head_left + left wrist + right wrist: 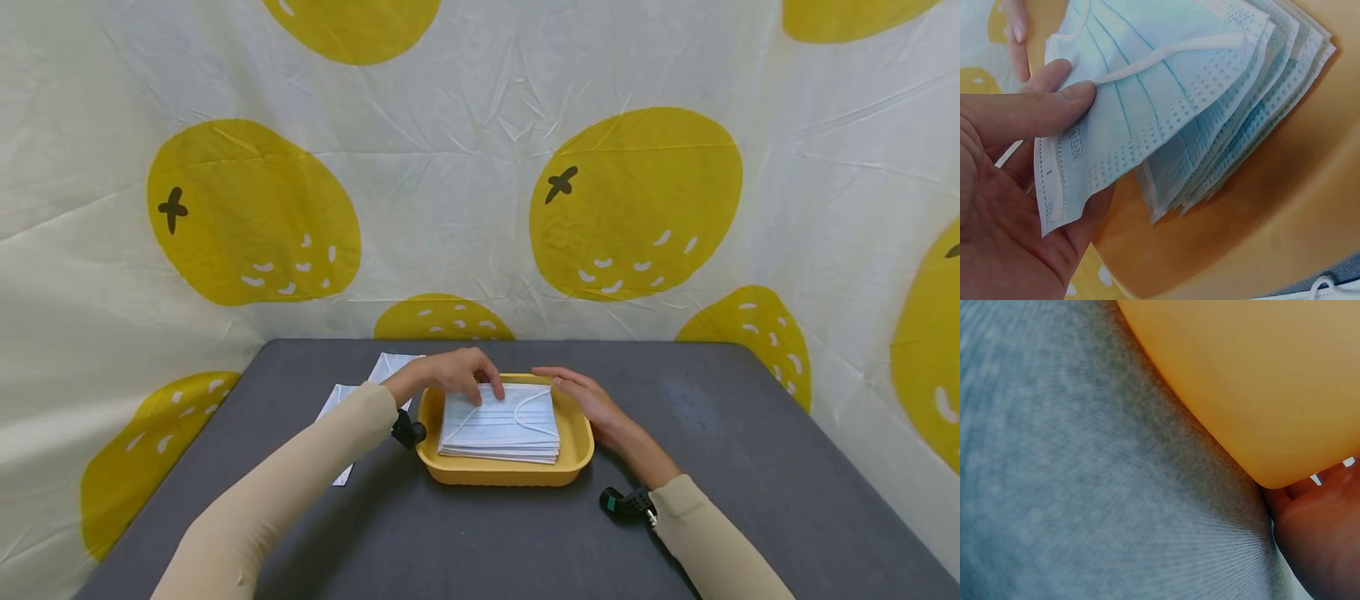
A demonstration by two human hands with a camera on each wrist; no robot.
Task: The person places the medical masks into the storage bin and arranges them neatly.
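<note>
A yellow tray (498, 477) sits mid-table and holds a stack of light-blue face masks (501, 425). My left hand (468, 385) reaches over the tray's far left corner. In the left wrist view its thumb (1054, 106) and the fingers beneath pinch a corner of the top mask (1147, 94), raised off the fanned masks below (1254, 125). My right hand (577, 387) rests with straight fingers along the tray's far right rim and holds nothing. The right wrist view shows only its palm (1322, 531) beside the tray's outer wall (1260, 381).
Two loose masks (382, 367) lie flat on the grey table (750, 467) just left of the tray. A white cloth with yellow fruit prints (630, 208) hangs behind and along both sides of the table.
</note>
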